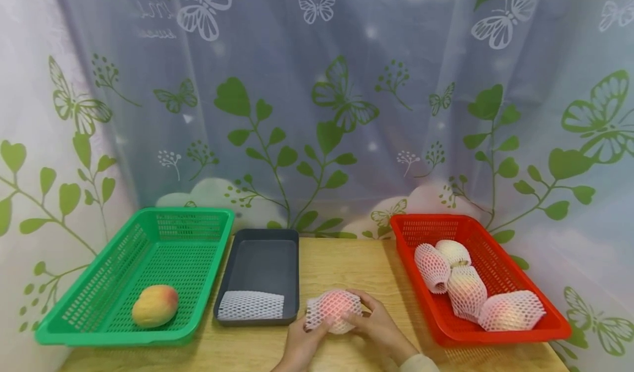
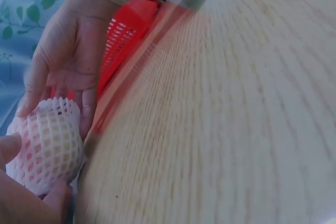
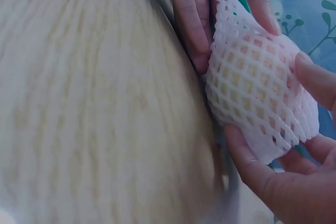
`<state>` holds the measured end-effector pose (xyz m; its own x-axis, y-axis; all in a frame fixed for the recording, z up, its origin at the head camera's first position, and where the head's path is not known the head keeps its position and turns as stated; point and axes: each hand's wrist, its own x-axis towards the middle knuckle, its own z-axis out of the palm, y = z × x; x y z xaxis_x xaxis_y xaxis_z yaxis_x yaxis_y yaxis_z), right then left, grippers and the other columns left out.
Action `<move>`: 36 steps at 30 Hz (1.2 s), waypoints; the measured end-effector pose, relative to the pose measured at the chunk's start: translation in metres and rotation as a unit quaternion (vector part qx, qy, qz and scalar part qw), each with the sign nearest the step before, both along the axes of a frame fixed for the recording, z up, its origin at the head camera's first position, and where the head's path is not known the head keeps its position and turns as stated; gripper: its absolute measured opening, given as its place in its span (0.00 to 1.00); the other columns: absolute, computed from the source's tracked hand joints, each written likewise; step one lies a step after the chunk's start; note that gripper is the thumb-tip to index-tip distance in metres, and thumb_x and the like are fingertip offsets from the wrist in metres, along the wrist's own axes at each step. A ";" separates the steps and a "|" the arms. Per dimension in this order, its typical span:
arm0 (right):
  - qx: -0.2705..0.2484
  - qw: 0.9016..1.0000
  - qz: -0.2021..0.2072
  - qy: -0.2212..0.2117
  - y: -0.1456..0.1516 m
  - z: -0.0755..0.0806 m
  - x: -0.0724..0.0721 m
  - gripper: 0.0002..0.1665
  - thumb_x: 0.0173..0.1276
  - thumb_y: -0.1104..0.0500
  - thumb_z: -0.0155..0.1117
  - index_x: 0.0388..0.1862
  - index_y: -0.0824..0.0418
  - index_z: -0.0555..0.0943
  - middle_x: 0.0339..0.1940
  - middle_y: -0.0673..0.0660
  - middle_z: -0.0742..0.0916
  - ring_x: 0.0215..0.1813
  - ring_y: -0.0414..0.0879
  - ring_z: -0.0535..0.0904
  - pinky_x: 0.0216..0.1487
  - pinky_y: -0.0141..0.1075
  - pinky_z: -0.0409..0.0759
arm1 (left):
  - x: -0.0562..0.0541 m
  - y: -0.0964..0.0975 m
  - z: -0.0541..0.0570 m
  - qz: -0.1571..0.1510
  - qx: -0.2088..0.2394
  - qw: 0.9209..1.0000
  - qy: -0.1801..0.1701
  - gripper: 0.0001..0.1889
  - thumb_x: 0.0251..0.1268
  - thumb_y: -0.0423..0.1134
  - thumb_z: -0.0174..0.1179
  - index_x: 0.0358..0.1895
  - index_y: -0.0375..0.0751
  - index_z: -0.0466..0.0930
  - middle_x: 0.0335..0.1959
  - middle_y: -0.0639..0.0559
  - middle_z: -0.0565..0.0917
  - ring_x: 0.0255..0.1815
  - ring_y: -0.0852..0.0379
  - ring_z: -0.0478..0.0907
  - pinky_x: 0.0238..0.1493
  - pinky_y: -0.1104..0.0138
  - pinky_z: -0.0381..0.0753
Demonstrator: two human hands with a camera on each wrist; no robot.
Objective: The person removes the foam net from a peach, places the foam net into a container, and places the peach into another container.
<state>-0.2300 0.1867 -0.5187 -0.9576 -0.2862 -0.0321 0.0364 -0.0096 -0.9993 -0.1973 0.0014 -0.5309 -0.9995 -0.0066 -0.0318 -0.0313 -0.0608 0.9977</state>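
We've got both hands clamped on the same piece of fruit, left hand at one end and right hand at the other, thumbs pressing on the mesh. It's already inside a white foam net, with loose mesh sticking out on the left hand's side. Can't tell whether it touches the worktop. Looks to us like the evening-out stage, so we'd go with small tugs from both ends, cupping rather than squeezing, since the flesh probably bruises and thin foam could tear. Share out the slack so neither end is left bare. Just to the left is the dark tray with flat netting at its near end, then the green basket with one bare fruit. Off to the right, the red basket has four netted fruits, so if ours joins them, we'd lower it gently
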 end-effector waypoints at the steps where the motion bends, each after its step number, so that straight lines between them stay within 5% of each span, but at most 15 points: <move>1: 0.004 1.000 -0.005 0.002 0.000 0.000 -0.001 0.38 0.63 0.62 0.68 0.68 0.73 0.63 0.64 0.71 0.70 0.47 0.49 0.80 0.44 0.42 0.84 | -0.001 0.001 0.000 0.000 0.007 1.000 0.001 0.22 0.61 0.37 0.66 0.51 0.22 0.77 0.46 0.37 0.83 0.44 0.58 0.78 0.42 0.75 0.77; 18: 0.031 0.999 -0.024 -0.001 0.004 0.002 -0.003 0.36 0.66 0.58 0.65 0.69 0.70 0.64 0.64 0.70 0.72 0.48 0.48 0.80 0.45 0.41 0.83 | -0.005 0.003 -0.001 0.018 0.039 0.999 0.011 0.23 0.60 0.31 0.64 0.55 0.17 0.72 0.49 0.31 0.81 0.51 0.47 0.80 0.43 0.78 0.77; 36: 0.018 0.999 -0.037 -0.007 0.010 0.008 -0.005 0.36 0.67 0.61 0.64 0.69 0.74 0.62 0.64 0.72 0.71 0.52 0.50 0.78 0.49 0.40 0.81 | -0.010 0.003 0.005 0.010 0.055 0.998 0.021 0.29 0.59 0.25 0.63 0.61 0.14 0.63 0.55 0.25 0.75 0.58 0.37 0.75 0.52 0.67 0.80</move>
<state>-0.2348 0.1968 -0.5108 -0.9757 -0.2123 -0.0544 0.0505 0.0238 -0.9984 -0.2076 0.0041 -0.5258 -0.9996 -0.0263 0.0092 0.0136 -0.1711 0.9852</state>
